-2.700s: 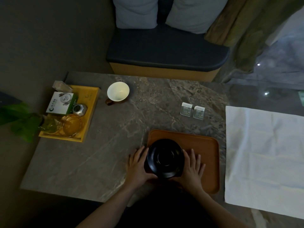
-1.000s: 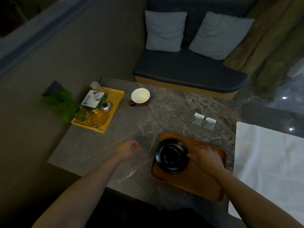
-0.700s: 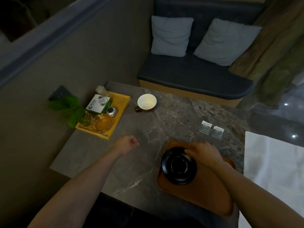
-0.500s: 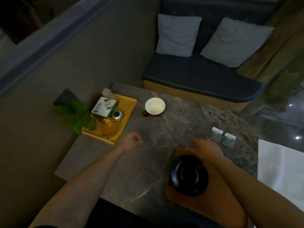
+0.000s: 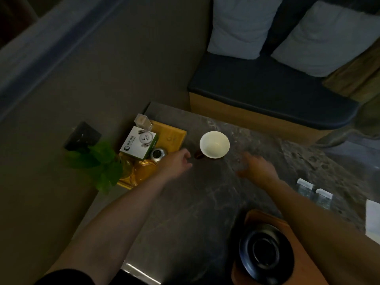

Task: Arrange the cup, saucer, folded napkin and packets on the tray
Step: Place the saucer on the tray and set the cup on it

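Observation:
A cup (image 5: 214, 144), white inside and brown outside with its handle to the left, stands on the marble table. My left hand (image 5: 176, 162) is just left of its handle, fingers loosely curled, holding nothing. My right hand (image 5: 255, 168) hovers a little right of and nearer than the cup, fingers spread and empty. The black saucer (image 5: 265, 253) lies on the brown wooden tray (image 5: 304, 264) at the near right. Two small packets (image 5: 314, 192) stand on the table at the right. A white napkin (image 5: 373, 221) shows at the right edge.
A yellow tray (image 5: 170, 133) at the table's far left holds a white-green box (image 5: 138, 142), a metal tin, glassware and a green plant (image 5: 98, 163). Beyond the table is a dark bench (image 5: 267, 93) with two grey cushions. A wall runs along the left.
Both hands have left the saucer and tray and moved forward toward the cup. The view has shifted, so the tray and saucer now sit lower right.

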`<state>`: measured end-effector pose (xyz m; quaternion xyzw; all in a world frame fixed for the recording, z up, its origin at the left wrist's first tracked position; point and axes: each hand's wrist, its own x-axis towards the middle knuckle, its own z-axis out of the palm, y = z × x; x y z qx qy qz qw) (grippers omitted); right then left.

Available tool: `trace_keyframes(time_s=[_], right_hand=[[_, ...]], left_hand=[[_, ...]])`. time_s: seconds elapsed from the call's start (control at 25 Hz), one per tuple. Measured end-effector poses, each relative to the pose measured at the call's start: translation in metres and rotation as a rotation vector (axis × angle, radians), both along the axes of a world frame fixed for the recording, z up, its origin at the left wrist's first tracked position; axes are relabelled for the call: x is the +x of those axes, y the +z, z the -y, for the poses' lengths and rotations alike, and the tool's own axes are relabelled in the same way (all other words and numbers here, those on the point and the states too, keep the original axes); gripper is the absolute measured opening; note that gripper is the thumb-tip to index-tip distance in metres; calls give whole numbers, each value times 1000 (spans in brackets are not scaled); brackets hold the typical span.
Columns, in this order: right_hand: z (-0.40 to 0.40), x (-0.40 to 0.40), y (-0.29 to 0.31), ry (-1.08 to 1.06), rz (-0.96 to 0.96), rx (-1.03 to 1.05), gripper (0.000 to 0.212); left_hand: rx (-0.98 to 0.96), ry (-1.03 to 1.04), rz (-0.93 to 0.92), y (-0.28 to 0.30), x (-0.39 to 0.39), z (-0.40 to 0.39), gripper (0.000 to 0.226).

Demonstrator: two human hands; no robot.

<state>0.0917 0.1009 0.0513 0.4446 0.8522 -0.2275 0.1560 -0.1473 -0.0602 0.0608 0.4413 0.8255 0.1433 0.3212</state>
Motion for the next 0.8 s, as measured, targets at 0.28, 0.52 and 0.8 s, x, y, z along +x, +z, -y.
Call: trace_keyframes(time_s=[0.28, 0.52, 0.8], right_hand=[[-30, -44, -10, -18, -136, -96, 102], [-38, -67, -20, -60, -269, -256, 103], [-27, -69, -29, -160, -405, -284, 104]], left_hand=[[62, -4, 19, -20, -4, -31, 32], [77, 20, 66, -33, -3, -35, 23], [139, 177, 144, -44, 3, -36, 22]])
